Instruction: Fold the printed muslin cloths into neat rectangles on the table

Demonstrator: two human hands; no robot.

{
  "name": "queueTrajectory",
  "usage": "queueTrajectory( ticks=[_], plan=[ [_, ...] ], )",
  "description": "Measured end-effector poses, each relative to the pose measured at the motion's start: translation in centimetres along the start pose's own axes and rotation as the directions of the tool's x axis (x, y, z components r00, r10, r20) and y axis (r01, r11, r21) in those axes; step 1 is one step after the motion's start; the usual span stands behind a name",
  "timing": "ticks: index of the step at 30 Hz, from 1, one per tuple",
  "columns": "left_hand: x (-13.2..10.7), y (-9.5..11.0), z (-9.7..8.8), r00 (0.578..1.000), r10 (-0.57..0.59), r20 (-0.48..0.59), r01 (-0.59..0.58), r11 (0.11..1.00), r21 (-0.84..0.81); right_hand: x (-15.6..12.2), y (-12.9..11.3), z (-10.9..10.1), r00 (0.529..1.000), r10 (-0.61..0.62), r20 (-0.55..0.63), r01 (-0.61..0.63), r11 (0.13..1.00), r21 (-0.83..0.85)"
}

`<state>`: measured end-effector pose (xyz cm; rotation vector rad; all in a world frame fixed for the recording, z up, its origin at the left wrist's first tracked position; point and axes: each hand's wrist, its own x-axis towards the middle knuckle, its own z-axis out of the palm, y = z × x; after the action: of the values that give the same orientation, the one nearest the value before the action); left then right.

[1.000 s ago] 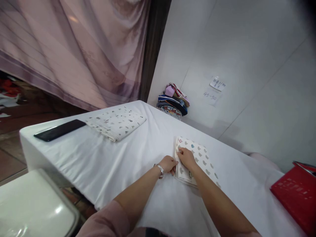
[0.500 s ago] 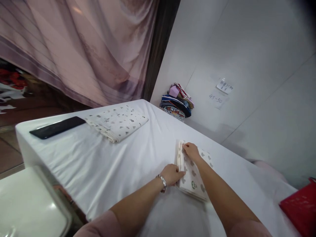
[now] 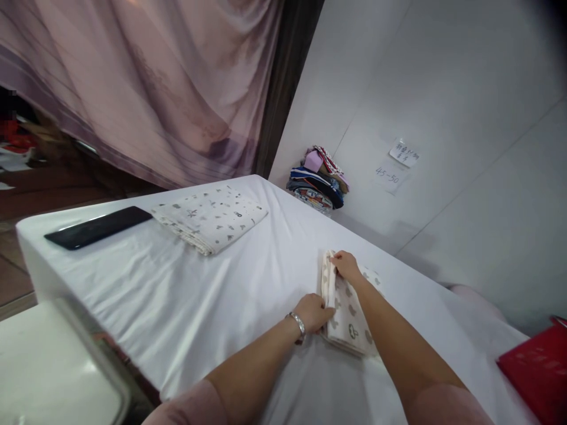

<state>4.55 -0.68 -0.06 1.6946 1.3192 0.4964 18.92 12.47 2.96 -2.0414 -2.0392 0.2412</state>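
Where the near side of the table (image 3: 266,277) drops away at lower left, a glossy white top (image 3: 39,366) with a rounded corner sits close to it. Both forearms reach over the sheeted surface, and a metal bracelet (image 3: 297,326) circles the left wrist. The left hand (image 3: 313,313) pinches the left edge of the folded cloth (image 3: 343,321) between thumb and fingers; the right hand (image 3: 346,265) pinches the same edge nearer its far corner, fingertips pressed together.

The cloth lies on the table's right-hand part, with a wide stretch of white sheet to its left and a narrower strip beyond it before the wall (image 3: 465,177). Its pinched edge runs away from the person, raised in a narrow lengthwise fold; the right forearm hides too much to tell the whole piece's long axis. The fabric is off-white, soft and layered, printed with grey-brown shapes and a mushroom outline.

Off to the right is a red item (image 3: 535,372). Across at left, a flat, shiny black slab (image 3: 100,227) meets a second cloth (image 3: 212,218), folded and speckled. Farther back stand a fabric pile (image 3: 316,180) and a draped pink curtain (image 3: 177,88).
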Motion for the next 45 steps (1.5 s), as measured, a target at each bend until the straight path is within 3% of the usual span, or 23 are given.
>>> queueTrajectory(
  ticks=[5, 12, 22, 28, 34, 45],
  plan=[
    [-0.1, 0.2, -0.3, 0.999, -0.005, 0.054, 0.004, 1.0, 0.026, -0.5, -1.5, 0.3, 1.0, -0.028, 0.002, 0.028, 0.999, -0.04],
    [0.3, -0.2, -0.1, 0.995, -0.014, 0.095, 0.02, 0.998, -0.062, -1.1, -2.8, 1.0, 0.997, -0.031, 0.071, 0.043, 0.984, -0.17],
    [-0.1, 0.2, -0.6, 0.975, -0.027, 0.223, 0.063, 0.986, -0.156, -1.3, -2.1, 0.0, 0.993, -0.052, 0.105, 0.07, 0.982, -0.177],
    [0.6, -0.3, 0.0, 0.951, -0.039, 0.308, 0.139, 0.94, -0.311, -1.9, -2.3, 0.3, 0.997, -0.051, 0.06, 0.062, 0.979, -0.196],
    [0.4, -0.2, -0.1, 0.934, -0.17, 0.315, 0.216, 0.97, -0.116, -2.7, -2.9, 1.2, 0.996, -0.051, 0.071, 0.066, 0.969, -0.238],
    [-0.4, 0.6, -0.8, 0.935, -0.184, 0.302, 0.201, 0.979, -0.026, -3.4, -3.9, 1.2, 0.994, -0.018, 0.109, 0.045, 0.967, -0.252]
  ],
)
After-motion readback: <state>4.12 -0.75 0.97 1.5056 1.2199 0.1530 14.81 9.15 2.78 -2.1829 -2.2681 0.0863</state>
